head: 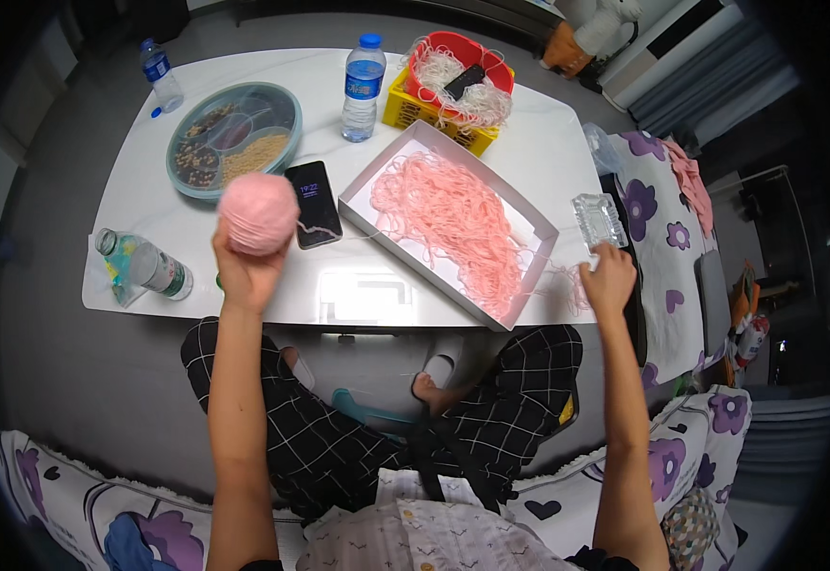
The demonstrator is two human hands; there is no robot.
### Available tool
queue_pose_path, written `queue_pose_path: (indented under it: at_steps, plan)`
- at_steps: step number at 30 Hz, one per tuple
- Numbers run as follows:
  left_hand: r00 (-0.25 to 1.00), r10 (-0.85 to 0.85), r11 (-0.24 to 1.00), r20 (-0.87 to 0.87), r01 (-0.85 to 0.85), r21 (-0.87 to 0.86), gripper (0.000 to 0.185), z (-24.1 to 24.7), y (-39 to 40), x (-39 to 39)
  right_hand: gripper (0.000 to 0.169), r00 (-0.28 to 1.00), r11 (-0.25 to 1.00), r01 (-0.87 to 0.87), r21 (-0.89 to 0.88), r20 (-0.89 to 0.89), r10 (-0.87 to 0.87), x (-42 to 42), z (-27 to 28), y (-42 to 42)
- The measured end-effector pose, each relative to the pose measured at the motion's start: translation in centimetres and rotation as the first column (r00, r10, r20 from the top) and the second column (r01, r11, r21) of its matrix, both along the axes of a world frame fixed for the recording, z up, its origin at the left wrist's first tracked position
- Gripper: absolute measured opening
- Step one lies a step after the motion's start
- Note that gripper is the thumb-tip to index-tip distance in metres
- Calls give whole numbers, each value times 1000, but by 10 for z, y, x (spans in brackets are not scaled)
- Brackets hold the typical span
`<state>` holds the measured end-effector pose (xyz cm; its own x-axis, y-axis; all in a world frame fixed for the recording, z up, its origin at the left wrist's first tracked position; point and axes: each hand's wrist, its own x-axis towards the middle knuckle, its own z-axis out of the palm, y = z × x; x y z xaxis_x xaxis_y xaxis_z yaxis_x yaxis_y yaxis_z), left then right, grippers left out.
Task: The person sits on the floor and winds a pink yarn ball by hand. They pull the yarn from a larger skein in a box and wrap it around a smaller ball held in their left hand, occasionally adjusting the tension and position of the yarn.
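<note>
My left hand [251, 275] holds up a ball of pink yarn [258, 213] over the left part of the white table. From the ball a strand runs across a black smartphone [313, 205] to a shallow cardboard box [426, 275], where a loose heap of pink yarn [451, 221] lies. At the table's right edge is my right hand [609, 277], its fingers bent down beside a clear plastic tray [599, 220]. Some loose pink strands [576, 289] reach from the box to just left of that hand. Whether its fingers pinch a strand cannot be made out.
Behind the box, a red basket [458, 41] of white yarn sits on a yellow crate [402, 107]. A water bottle [363, 89], a lidded round snack tray [233, 139], a second bottle [161, 75] and a green-tinted bottle [165, 275] also stand on the table.
</note>
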<state>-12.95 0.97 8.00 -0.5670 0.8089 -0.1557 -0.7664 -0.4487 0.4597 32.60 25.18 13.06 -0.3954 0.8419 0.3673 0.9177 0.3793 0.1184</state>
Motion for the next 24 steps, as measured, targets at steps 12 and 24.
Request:
queue_pose_path:
  at_steps: [12, 24]
  plan:
    - [894, -425, 904, -139, 427, -21, 101, 11, -6, 75, 33, 557, 327, -747, -579, -814, -167, -218, -49, -210]
    - [563, -738, 661, -372, 712, -235, 81, 4, 6, 104, 21, 538, 693, -643, -327, -837, 104, -182, 11, -159]
